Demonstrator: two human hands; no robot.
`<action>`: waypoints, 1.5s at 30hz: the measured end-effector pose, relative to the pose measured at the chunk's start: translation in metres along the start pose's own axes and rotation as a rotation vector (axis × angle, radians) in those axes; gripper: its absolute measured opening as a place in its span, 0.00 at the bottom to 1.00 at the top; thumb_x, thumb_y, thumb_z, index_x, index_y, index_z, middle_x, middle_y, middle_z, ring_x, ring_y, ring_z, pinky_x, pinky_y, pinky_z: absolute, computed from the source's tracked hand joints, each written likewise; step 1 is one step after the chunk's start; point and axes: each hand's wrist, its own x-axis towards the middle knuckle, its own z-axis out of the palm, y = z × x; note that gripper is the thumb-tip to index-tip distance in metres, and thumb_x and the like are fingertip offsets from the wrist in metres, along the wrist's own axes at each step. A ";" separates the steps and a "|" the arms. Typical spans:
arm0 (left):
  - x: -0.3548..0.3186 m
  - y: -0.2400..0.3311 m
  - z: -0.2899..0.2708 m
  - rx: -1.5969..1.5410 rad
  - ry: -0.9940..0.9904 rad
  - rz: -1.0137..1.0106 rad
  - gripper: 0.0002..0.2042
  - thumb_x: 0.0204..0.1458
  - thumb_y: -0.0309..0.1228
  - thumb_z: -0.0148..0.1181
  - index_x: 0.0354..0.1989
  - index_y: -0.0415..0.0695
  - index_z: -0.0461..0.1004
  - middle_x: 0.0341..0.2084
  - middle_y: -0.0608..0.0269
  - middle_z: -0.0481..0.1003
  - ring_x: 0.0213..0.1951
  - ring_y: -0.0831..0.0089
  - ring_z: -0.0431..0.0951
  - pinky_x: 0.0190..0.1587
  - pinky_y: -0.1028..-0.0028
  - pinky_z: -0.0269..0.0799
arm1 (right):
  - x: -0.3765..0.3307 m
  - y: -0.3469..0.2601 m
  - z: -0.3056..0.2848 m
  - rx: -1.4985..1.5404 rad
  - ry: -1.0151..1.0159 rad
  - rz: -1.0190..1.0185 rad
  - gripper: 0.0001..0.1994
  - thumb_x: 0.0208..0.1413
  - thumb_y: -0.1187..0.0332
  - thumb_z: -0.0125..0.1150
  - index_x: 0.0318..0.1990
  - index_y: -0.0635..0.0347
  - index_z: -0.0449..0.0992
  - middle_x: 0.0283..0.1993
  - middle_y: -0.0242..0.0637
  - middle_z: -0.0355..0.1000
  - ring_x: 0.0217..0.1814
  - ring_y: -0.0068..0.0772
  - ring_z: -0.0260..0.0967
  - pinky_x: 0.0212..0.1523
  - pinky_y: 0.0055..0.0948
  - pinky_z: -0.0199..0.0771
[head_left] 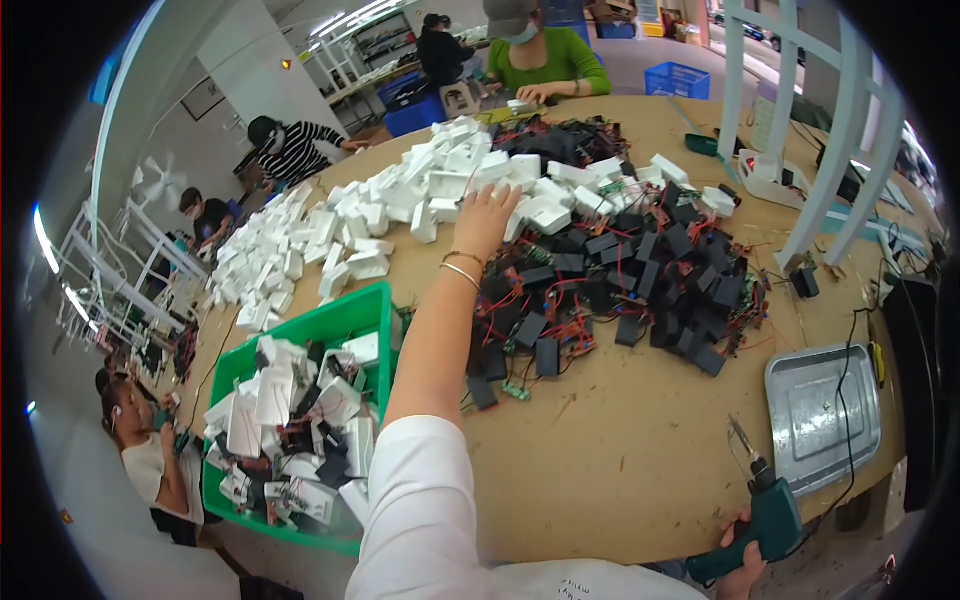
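Observation:
My left hand (487, 215) is stretched far across the table, fingers apart over the near edge of a heap of white plastic casings (445, 160). Its fingertips touch or hover just above the casings; no grasped piece shows. To the right of that wrist lies a heap of black box-shaped parts (650, 262) with red wires and small green circuit boards. My right hand (743, 577), low at the right by the table's front edge, is wrapped around the handle of a green soldering gun (775, 520). The gun's metal tip points up and left over the table.
A green bin (388, 345) of white casings and wired parts stands left of my forearm. A metal tray (825, 415) lies at the right, a black cord across it. White frame posts (845, 130) rise at the far right. A co-worker in green (545, 65) sits opposite; others work at left.

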 end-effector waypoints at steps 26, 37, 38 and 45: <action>-0.141 0.233 -0.195 -0.990 -0.525 -0.037 0.22 0.45 0.26 0.57 0.52 0.41 0.66 0.38 0.49 0.72 0.39 0.51 0.74 0.42 0.57 0.70 | 0.003 0.005 -0.009 0.043 -0.252 -0.053 0.30 0.50 0.51 0.59 0.51 0.69 0.64 0.45 0.41 0.64 0.33 0.28 0.65 0.43 0.32 0.67; -0.088 0.175 -0.137 -0.160 -0.068 -0.206 0.15 0.45 0.44 0.64 0.26 0.43 0.73 0.27 0.56 0.70 0.32 0.60 0.70 0.33 0.65 0.65 | 0.000 0.008 -0.017 0.066 -0.278 -0.068 0.30 0.50 0.52 0.61 0.52 0.68 0.64 0.46 0.40 0.64 0.33 0.26 0.65 0.45 0.33 0.67; -0.087 0.175 -0.128 -0.159 -0.064 -0.204 0.15 0.45 0.44 0.64 0.26 0.43 0.73 0.27 0.56 0.70 0.32 0.60 0.70 0.33 0.65 0.65 | 0.000 0.008 -0.017 0.054 -0.279 -0.066 0.30 0.50 0.52 0.60 0.51 0.68 0.64 0.45 0.41 0.64 0.33 0.26 0.65 0.45 0.32 0.67; -0.067 0.151 -0.113 -0.818 -0.021 -0.540 0.11 0.46 0.36 0.63 0.27 0.39 0.78 0.21 0.55 0.75 0.25 0.62 0.76 0.30 0.70 0.69 | 0.001 0.006 -0.011 -0.002 -0.264 -0.067 0.31 0.49 0.48 0.59 0.48 0.70 0.67 0.41 0.44 0.66 0.33 0.26 0.65 0.40 0.29 0.67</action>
